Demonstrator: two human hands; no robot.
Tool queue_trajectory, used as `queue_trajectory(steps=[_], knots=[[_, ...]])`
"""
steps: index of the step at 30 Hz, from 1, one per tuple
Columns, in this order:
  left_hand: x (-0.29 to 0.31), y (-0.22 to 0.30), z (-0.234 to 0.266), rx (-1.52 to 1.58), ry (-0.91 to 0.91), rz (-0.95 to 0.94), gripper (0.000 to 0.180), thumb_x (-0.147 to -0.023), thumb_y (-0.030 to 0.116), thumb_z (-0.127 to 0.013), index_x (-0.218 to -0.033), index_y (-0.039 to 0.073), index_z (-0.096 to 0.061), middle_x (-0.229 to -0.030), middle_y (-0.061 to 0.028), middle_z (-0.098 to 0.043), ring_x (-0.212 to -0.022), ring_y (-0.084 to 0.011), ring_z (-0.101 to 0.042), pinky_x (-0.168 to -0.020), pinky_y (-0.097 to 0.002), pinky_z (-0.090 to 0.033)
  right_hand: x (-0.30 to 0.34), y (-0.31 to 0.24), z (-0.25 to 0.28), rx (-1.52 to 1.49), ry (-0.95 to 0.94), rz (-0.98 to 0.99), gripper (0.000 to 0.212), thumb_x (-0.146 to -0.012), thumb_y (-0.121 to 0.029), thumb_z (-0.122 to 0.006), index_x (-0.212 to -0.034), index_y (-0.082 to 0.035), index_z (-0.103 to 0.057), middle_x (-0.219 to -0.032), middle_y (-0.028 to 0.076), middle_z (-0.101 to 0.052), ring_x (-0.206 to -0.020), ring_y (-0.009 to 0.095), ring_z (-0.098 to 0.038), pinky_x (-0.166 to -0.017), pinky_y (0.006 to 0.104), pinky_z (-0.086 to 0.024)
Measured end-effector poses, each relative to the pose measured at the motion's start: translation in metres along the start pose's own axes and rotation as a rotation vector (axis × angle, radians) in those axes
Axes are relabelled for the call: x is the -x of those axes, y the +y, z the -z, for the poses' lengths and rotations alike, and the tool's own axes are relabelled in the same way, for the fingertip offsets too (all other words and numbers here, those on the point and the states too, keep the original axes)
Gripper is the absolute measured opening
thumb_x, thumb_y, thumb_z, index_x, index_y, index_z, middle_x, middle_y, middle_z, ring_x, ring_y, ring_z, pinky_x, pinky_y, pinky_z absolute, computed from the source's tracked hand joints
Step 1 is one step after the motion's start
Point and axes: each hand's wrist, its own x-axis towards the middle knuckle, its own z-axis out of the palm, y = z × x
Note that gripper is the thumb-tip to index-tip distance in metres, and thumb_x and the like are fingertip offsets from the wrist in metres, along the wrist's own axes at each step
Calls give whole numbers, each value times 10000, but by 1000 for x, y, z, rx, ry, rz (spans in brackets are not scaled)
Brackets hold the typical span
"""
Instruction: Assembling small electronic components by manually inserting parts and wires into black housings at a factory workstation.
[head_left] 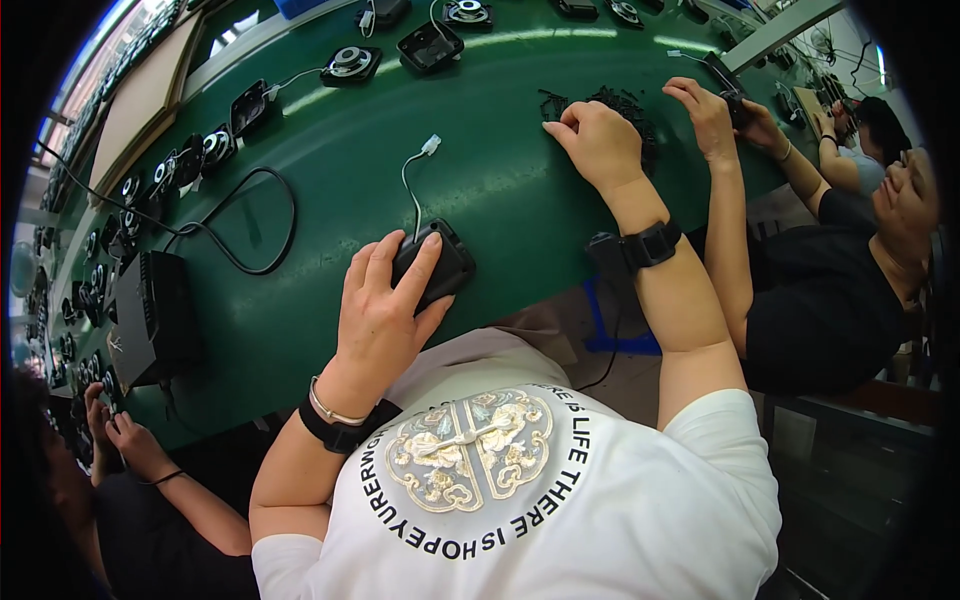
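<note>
My left hand (385, 290) is closed over a black speaker box (450, 262) on the green table, with the fingers across its top and the thumb along its near side. From the box a thin white cable (407, 185) runs up to a small white plug (431, 145). Farther right, my right hand (603, 143) is at a heap of small black screw-like pieces (640, 110). Its fingers are drawn together, and whatever may be between them is too small to make out. A black band is on each of my wrists.
Speaker halves (350, 65) with cables lie along the table's far side, others down the left. A black box-shaped device (155, 315) stands left, near a looped black cord (290, 225). At right, a co-worker's hands (708, 122) work close to mine; another person's hand (135, 445) shows lower left.
</note>
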Motion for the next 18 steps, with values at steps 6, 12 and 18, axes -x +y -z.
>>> queue_trajectory(steps=[6,12,18], knots=[[11,-8,-1,5,23,-11,673,-682,158,-811,-1315,124,-584,-1234,-226,-534,-1095,-399,-523,-947,-474,-447,4,-8,-16,-3,32,71,191,-856,-261,-665,-859,-70,-680,-855,103,-671,-761,297,-648,-681,395,-511],[18,-13,1,10,37,-10,665,-687,167,-804,-1314,135,-587,-1231,-228,-538,-1097,-400,-521,-948,-476,-447,6,-6,-22,-62,116,265,145,-851,-174,-661,-870,-31,-643,-836,124,-654,-747,313,-637,-677,380,-510],[24,-17,0,7,45,-11,669,-689,176,-802,-1319,138,-580,-1232,-231,-539,-1103,-400,-518,-945,-482,-445,15,-16,-22,-83,173,489,126,-833,-116,-680,-888,-13,-633,-838,112,-653,-726,280,-633,-674,336,-513]])
